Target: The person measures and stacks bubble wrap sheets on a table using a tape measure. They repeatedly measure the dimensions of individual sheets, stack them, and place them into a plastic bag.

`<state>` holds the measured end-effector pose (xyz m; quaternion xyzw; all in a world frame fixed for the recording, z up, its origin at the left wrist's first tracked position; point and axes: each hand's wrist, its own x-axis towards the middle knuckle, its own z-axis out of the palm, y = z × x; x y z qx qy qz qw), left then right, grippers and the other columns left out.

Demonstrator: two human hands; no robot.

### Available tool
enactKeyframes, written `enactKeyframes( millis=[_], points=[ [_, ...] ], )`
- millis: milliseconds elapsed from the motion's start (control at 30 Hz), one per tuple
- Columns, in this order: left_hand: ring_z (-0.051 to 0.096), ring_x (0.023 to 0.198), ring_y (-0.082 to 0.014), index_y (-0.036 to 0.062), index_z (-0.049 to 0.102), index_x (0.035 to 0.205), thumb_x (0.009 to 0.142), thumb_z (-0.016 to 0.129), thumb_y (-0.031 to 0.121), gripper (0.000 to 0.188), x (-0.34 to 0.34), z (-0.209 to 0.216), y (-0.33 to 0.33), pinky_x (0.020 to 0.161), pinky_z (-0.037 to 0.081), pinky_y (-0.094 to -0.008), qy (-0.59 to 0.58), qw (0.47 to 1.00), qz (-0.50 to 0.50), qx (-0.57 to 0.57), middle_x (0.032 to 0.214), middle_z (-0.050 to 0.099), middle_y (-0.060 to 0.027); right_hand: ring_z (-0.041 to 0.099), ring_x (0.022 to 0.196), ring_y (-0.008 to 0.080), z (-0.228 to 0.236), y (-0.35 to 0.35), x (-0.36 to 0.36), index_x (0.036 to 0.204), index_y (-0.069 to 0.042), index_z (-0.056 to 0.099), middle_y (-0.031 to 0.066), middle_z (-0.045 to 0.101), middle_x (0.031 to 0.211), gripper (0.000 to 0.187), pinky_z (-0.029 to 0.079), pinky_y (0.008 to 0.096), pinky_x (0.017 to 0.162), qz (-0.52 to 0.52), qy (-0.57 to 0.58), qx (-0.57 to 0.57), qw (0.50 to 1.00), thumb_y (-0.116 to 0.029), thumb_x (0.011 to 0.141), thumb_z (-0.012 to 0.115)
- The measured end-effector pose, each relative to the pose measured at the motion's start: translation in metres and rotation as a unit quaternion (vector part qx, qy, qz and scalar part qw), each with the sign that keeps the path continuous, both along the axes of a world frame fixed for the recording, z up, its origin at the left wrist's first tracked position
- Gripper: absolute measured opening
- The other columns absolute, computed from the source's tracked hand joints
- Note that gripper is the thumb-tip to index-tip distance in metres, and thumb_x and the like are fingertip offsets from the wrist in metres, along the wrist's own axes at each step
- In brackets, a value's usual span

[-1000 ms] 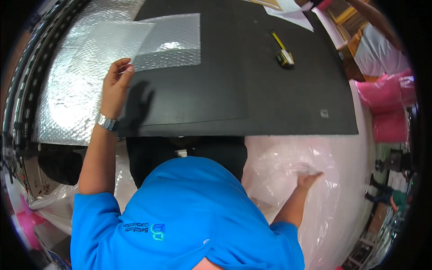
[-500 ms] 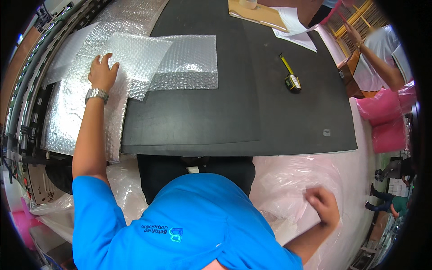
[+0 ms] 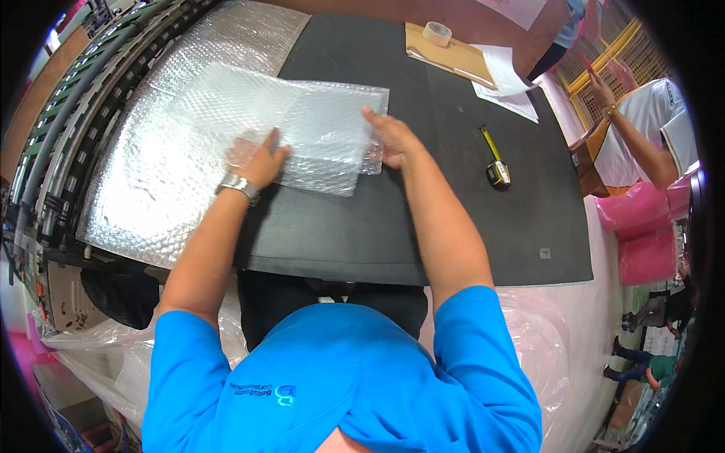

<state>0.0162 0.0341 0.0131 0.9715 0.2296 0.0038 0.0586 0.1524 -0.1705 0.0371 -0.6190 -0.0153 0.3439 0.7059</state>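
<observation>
Clear bubble wrap pouches point(image 3: 321, 124) lie overlapped in a layer at the left of the black table. My left hand point(image 3: 260, 160), with a metal watch on its wrist, holds their near edge; some of its fingers show faintly through the plastic. At their right end, my right hand point(image 3: 396, 140) grips the edge, thumb on top and fingers partly hidden by the plastic. Beneath them, a large silvery bubble wrap sheet point(image 3: 143, 200) covers the table's left side.
A yellow and black tape measure point(image 3: 498, 174), partly extended, lies on the black table point(image 3: 453, 234) to the right. Farther back are a brown folder point(image 3: 453, 57), a tape roll point(image 3: 436, 33) and white papers point(image 3: 506, 72). Rollers point(image 3: 75, 143) run along the left; a person point(image 3: 642, 140) stands at the right.
My right hand has come up from beside my body to the pouches' right edge. My left hand has moved right and nearer, and the pouches have shifted right into a closer overlap.
</observation>
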Motion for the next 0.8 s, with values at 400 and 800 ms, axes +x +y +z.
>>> enactKeyframes(
  millis=[400, 800],
  points=[
    [0.050, 0.106, -0.0206, 0.0002, 0.047, 0.118, 0.083, 0.055, 0.025, 0.044, -0.040, 0.078, 0.004, 0.089, 0.038, -0.0319, -0.100, 0.623, -0.294, -0.718, 0.114, 0.053, -0.0144, 0.056, 0.091, 0.0251, -0.035, -0.026, 0.002, 0.117, 0.003, 0.035, 0.0178, 0.052, 0.106, 0.050, 0.049, 0.0394, 0.073, 0.008, -0.069, 0.049, 0.996, -0.011, 0.078, 0.062],
    [0.044, 0.107, -0.0374, 0.0094, 0.040, 0.126, 0.069, 0.067, 0.040, 0.070, -0.006, 0.056, -0.032, 0.092, 0.032, -0.0461, -0.318, 0.920, -0.223, 0.051, 0.115, 0.047, -0.0230, 0.051, 0.100, 0.0212, 0.033, -0.039, -0.045, 0.114, -0.002, 0.043, 0.0132, 0.055, 0.106, 0.050, 0.040, 0.0313, 0.086, 0.080, -0.313, 0.104, 0.940, -0.007, 0.070, 0.066]
  ],
)
